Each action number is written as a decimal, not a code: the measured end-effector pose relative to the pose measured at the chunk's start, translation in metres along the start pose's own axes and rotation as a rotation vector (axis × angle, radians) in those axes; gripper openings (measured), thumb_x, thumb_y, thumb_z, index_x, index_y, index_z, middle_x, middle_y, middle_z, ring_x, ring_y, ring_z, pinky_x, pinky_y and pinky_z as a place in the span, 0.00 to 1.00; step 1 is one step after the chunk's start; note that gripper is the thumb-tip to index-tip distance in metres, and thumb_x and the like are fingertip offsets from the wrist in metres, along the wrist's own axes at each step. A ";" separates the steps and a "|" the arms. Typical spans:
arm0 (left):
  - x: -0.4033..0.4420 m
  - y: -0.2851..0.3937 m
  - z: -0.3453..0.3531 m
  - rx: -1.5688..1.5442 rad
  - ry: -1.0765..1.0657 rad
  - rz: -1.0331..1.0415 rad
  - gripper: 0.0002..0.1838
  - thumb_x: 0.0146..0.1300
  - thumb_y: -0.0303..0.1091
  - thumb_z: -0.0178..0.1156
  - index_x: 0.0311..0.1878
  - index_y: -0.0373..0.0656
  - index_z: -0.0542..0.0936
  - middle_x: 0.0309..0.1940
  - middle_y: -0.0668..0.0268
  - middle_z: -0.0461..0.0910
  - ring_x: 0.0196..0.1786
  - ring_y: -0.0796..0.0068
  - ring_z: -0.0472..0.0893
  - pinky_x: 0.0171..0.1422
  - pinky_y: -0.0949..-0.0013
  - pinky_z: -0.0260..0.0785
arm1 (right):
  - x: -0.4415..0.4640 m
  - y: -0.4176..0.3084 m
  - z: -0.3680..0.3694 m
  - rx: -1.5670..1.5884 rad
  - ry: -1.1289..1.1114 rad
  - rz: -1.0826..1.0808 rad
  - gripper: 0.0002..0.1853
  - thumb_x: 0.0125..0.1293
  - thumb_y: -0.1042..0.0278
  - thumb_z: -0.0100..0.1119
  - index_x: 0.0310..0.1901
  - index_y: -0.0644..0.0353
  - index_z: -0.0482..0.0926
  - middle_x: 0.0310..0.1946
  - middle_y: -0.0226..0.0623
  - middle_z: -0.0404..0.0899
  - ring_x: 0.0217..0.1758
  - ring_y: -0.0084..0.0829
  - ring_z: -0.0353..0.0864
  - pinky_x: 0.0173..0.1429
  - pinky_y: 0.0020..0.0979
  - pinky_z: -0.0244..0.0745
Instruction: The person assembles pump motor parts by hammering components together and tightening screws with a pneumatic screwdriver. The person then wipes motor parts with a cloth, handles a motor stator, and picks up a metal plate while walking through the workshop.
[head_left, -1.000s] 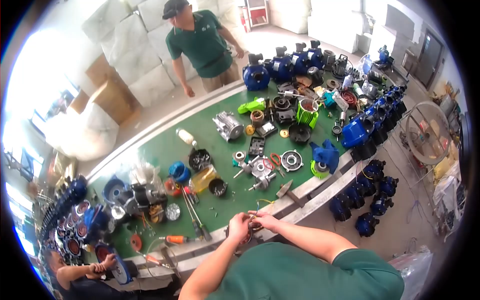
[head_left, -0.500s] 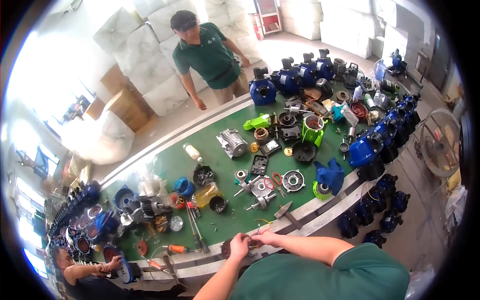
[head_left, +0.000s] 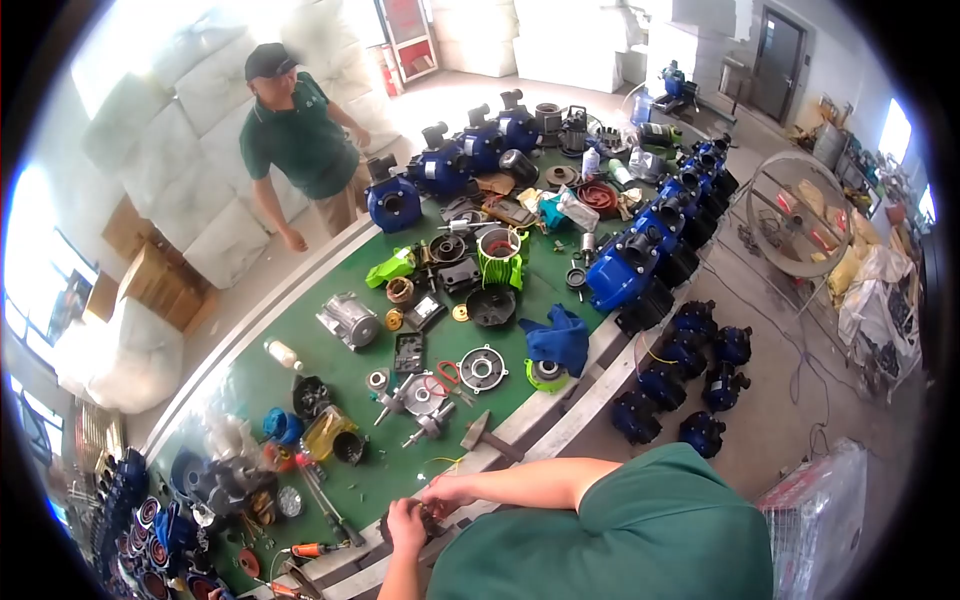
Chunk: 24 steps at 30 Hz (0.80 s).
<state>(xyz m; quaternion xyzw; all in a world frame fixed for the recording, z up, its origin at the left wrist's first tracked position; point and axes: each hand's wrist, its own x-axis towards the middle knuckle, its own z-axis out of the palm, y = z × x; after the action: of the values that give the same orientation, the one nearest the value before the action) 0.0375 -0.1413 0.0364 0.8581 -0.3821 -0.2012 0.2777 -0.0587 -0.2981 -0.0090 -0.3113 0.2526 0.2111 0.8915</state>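
Observation:
My left hand (head_left: 406,524) and my right hand (head_left: 446,493) are close together at the near edge of the green-topped bench (head_left: 300,400). Both have their fingers closed over a dark, roundish part (head_left: 432,527), mostly covered by the hands. What the fingertips pinch is too small to make out. A thin yellow wire (head_left: 443,460) shows just beyond my right hand. Farther along the edge lies a hammer (head_left: 487,437). Past it are red-handled scissors (head_left: 446,382), a metal ring-shaped cover (head_left: 482,368) and a rotor shaft (head_left: 428,428).
Blue pumps (head_left: 640,262) line the right side of the bench, and several more (head_left: 685,350) stand on the floor. A blue cloth (head_left: 556,338) lies near the edge. Screwdrivers (head_left: 325,500) lie to the left. Across the bench stands a person (head_left: 300,140) in a green shirt.
The view has swung right, so the bench and my hands appear farther left. My hands stay together at the dark part. The seated co-worker at lower left has mostly left the view.

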 end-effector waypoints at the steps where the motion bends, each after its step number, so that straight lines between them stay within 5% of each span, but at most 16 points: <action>1: -0.001 0.004 -0.002 0.021 -0.008 0.022 0.04 0.62 0.28 0.62 0.39 0.40 0.82 0.40 0.51 0.78 0.45 0.46 0.80 0.50 0.51 0.73 | 0.000 0.001 -0.001 -0.020 -0.009 -0.007 0.07 0.67 0.67 0.58 0.33 0.61 0.78 0.27 0.35 0.79 0.24 0.27 0.78 0.32 0.33 0.79; 9: -0.007 0.008 -0.001 0.144 -0.026 0.264 0.03 0.64 0.25 0.56 0.38 0.37 0.77 0.40 0.52 0.76 0.46 0.46 0.76 0.52 0.51 0.69 | 0.007 0.015 -0.013 -0.069 -0.146 -0.128 0.05 0.67 0.71 0.58 0.35 0.60 0.81 0.24 0.31 0.77 0.26 0.25 0.77 0.36 0.31 0.77; 13: -0.005 0.000 0.004 0.156 -0.047 0.197 0.06 0.66 0.28 0.54 0.37 0.35 0.77 0.37 0.51 0.78 0.41 0.48 0.78 0.47 0.52 0.70 | 0.010 0.028 -0.011 -0.109 -0.081 -0.244 0.05 0.66 0.71 0.59 0.36 0.61 0.81 0.24 0.29 0.77 0.26 0.24 0.76 0.35 0.28 0.76; 16: 0.007 -0.035 0.027 -0.431 -0.204 -0.404 0.10 0.67 0.30 0.52 0.34 0.33 0.78 0.30 0.50 0.80 0.32 0.52 0.79 0.40 0.55 0.71 | 0.016 0.033 -0.010 -0.134 -0.048 -0.324 0.03 0.66 0.74 0.56 0.34 0.59 0.78 0.18 0.29 0.72 0.18 0.24 0.70 0.25 0.29 0.67; 19: 0.005 -0.032 0.033 -0.352 -0.067 -0.300 0.14 0.67 0.32 0.51 0.32 0.30 0.78 0.26 0.48 0.80 0.27 0.55 0.78 0.36 0.56 0.70 | 0.029 0.035 -0.005 -0.217 0.057 -0.286 0.05 0.66 0.73 0.56 0.31 0.58 0.77 0.17 0.28 0.71 0.16 0.23 0.66 0.23 0.28 0.63; 21: -0.003 0.008 0.010 -0.028 -0.029 -0.083 0.14 0.67 0.34 0.54 0.33 0.31 0.78 0.29 0.47 0.81 0.31 0.49 0.80 0.40 0.51 0.71 | 0.031 0.031 -0.008 -0.195 0.022 -0.166 0.10 0.65 0.69 0.56 0.25 0.54 0.75 0.16 0.27 0.69 0.15 0.23 0.65 0.23 0.28 0.63; 23: -0.002 0.005 0.005 0.098 0.007 0.073 0.14 0.68 0.36 0.55 0.33 0.32 0.78 0.29 0.47 0.81 0.33 0.45 0.80 0.42 0.49 0.71 | 0.035 0.027 -0.020 -0.239 -0.101 -0.085 0.07 0.66 0.68 0.58 0.36 0.60 0.84 0.31 0.28 0.82 0.29 0.21 0.79 0.37 0.27 0.77; 24: -0.002 0.005 0.000 0.108 -0.072 0.025 0.12 0.68 0.36 0.56 0.35 0.35 0.79 0.34 0.48 0.80 0.40 0.42 0.79 0.46 0.48 0.70 | 0.033 0.027 -0.018 -0.237 -0.091 -0.123 0.06 0.66 0.69 0.57 0.34 0.58 0.81 0.26 0.28 0.78 0.25 0.21 0.74 0.32 0.27 0.72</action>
<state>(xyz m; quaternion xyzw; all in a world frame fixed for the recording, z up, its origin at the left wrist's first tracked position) 0.0339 -0.1428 0.0394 0.8593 -0.4126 -0.2076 0.2196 -0.0530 -0.2831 -0.0521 -0.4195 0.1655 0.1983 0.8703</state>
